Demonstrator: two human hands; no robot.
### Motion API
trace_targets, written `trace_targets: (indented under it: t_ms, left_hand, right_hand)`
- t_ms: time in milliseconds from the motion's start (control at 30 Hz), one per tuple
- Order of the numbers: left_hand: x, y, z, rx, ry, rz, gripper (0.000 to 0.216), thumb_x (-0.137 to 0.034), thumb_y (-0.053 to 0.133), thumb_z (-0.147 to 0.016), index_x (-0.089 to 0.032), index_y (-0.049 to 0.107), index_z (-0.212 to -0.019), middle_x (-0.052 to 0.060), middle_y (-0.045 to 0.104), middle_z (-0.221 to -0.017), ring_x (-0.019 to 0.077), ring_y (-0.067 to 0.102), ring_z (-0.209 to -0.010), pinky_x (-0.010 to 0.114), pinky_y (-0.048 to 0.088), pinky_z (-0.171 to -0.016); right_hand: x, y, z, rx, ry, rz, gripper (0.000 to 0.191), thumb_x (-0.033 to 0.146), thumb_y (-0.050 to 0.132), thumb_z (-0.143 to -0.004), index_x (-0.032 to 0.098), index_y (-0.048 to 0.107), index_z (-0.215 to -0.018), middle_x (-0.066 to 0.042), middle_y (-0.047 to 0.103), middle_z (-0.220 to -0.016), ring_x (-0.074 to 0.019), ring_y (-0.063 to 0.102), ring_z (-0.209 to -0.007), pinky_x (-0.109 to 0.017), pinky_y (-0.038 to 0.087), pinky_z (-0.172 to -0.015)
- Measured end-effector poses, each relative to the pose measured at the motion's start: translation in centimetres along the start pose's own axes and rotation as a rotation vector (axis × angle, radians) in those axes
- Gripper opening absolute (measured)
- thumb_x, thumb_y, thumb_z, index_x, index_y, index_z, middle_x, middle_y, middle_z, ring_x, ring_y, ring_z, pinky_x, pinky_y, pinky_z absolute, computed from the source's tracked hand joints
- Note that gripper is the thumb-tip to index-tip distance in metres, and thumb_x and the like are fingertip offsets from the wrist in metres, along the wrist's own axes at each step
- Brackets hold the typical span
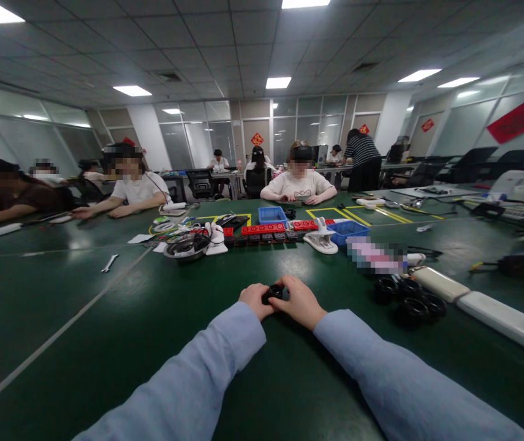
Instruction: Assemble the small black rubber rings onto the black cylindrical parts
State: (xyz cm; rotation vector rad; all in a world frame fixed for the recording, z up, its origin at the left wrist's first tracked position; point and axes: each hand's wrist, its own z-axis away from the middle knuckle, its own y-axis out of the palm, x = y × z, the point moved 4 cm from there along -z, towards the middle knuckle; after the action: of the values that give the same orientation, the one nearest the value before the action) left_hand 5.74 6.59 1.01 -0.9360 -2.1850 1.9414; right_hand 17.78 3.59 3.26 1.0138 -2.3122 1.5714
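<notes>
Between my two hands, low over the green table (188, 343), is a small black round part (274, 293); its exact kind is too small to make out. My left hand (257, 299) grips its left side with bent fingers. From the right, my right hand (299, 301) closes round it, thumb in front and fingers behind. The part's underside is hidden by the hands. Several similar black ring-shaped parts (413, 306) lie in a cluster to the right of my right forearm.
A wrench (110, 263) lies at left. Ahead are a bowl of cables (187, 245), red power strips (264, 229), a white clamp (321, 239) and blue bins (348, 231). A long white bar (505, 315) runs along the right. A person (299, 177) sits opposite.
</notes>
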Motion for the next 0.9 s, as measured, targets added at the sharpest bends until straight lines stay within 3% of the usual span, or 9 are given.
trace_targets:
  t_ms: [100,267,333,433,600,700,900]
  left_hand:
    - [0.5,0.3,-0.3,0.026,0.036,0.022,0.034,-0.046,0.058,-0.061,-0.018,0.061,-0.079,0.002,0.056,-0.076,0.0181,0.052,-0.075,0.025,0.038,-0.065]
    - [1.1,0.8,-0.7,0.143,0.175,0.041,0.041,-0.051,0.063,-0.055,-0.019,0.062,-0.08,0.001,0.057,-0.081,0.0177,0.051,-0.079,0.024,0.038,-0.068]
    - [1.2,0.9,-0.7,0.167,0.193,0.028,0.042,-0.052,0.064,-0.052,-0.021,0.062,-0.08,0.0,0.058,-0.083,0.0178,0.051,-0.08,0.024,0.038,-0.069]
    - [1.1,0.7,-0.6,0.162,0.182,0.032,0.045,-0.054,0.064,-0.051,-0.021,0.062,-0.082,0.0,0.058,-0.083,0.0182,0.051,-0.081,0.025,0.038,-0.07]
    - [1.0,0.3,-0.4,0.144,0.144,0.098,0.057,-0.053,0.067,-0.047,-0.021,0.059,-0.094,0.0,0.059,-0.081,0.0186,0.052,-0.08,0.025,0.039,-0.069]
    - [1.2,0.4,-0.4,0.137,0.123,0.173,0.057,-0.05,0.068,-0.048,-0.02,0.058,-0.095,0.001,0.058,-0.082,0.0167,0.052,-0.077,0.024,0.04,-0.068]
    - [1.3,0.2,-0.4,0.058,0.054,0.237,0.037,-0.038,0.064,-0.059,-0.018,0.06,-0.09,0.0,0.057,-0.074,0.0137,0.052,-0.07,0.022,0.041,-0.064]
  right_hand:
    - [-0.4,-0.1,-0.5,0.093,-0.026,-0.145,0.026,0.025,0.06,-0.064,0.017,0.054,-0.088,-0.002,0.055,-0.084,-0.0136,0.048,-0.077,-0.026,0.038,-0.069]
    - [-0.7,-0.9,-1.0,0.477,-0.012,-0.361,0.037,0.022,0.063,-0.061,0.017,0.056,-0.098,0.0,0.057,-0.083,-0.0096,0.046,-0.063,-0.023,0.038,-0.06]
    - [-0.6,-1.3,-1.0,0.546,-0.01,-0.362,0.04,0.024,0.064,-0.06,0.017,0.057,-0.098,0.0,0.057,-0.08,-0.0097,0.045,-0.062,-0.022,0.037,-0.059]
    - [-0.5,-1.6,-1.1,0.54,-0.028,-0.312,0.04,0.024,0.066,-0.059,0.018,0.059,-0.098,0.0,0.057,-0.079,-0.0114,0.046,-0.066,-0.023,0.037,-0.06]
    - [-0.3,-1.6,-1.2,0.507,-0.133,-0.301,0.04,0.023,0.066,-0.058,0.018,0.06,-0.097,-0.002,0.056,-0.091,-0.0156,0.049,-0.084,-0.027,0.037,-0.075]
    - [-0.5,-1.4,-1.2,0.497,-0.114,-0.304,0.04,0.023,0.065,-0.06,0.018,0.059,-0.099,-0.002,0.057,-0.091,-0.0154,0.05,-0.083,-0.027,0.038,-0.074]
    - [-1.2,-1.1,-1.1,0.264,-0.026,-0.16,0.035,0.027,0.062,-0.064,0.017,0.057,-0.098,-0.003,0.057,-0.086,-0.0133,0.05,-0.073,-0.025,0.039,-0.066]
